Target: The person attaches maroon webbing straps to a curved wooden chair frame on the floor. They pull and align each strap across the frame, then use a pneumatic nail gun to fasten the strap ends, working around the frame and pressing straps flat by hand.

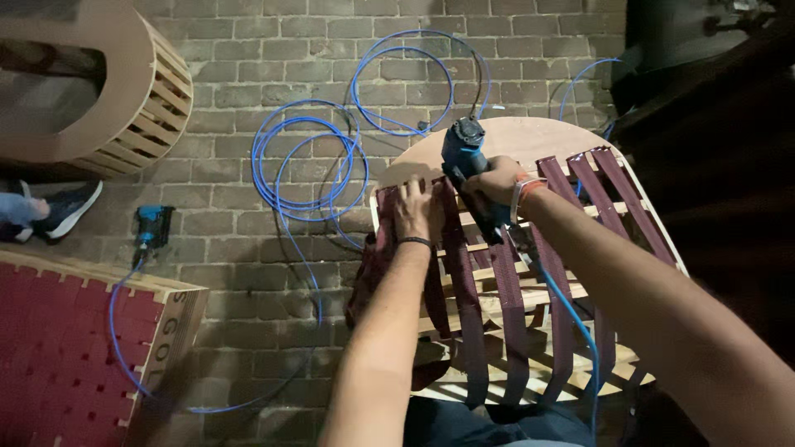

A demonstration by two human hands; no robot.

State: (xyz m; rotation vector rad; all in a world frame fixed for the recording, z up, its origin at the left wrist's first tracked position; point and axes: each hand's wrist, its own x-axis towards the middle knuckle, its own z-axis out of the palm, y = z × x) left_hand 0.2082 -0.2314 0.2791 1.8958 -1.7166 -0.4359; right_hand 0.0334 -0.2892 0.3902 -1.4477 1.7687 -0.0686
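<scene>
Head view, looking down on a round slatted wooden frame [530, 136] standing on a brick floor [273, 50]. Dark red webbing straps [464, 281] run across the frame's top from its far rim toward the person. The left hand [416, 211] lies flat, fingers together, pressing the end of one strap against the frame's far-left rim. The right hand [497, 182] is clamped round the grip of a blue pneumatic stapler [465, 157], which sits just beside the left hand, its nose down on the same rim. A blue air hose [310, 170] lies coiled on the floor to the left of the frame. Farther left of the frame lie a second blue stapler [151, 228], a red woven panel [66, 348], another slatted wooden drum [124, 91] and someone's shoe [66, 207].
</scene>
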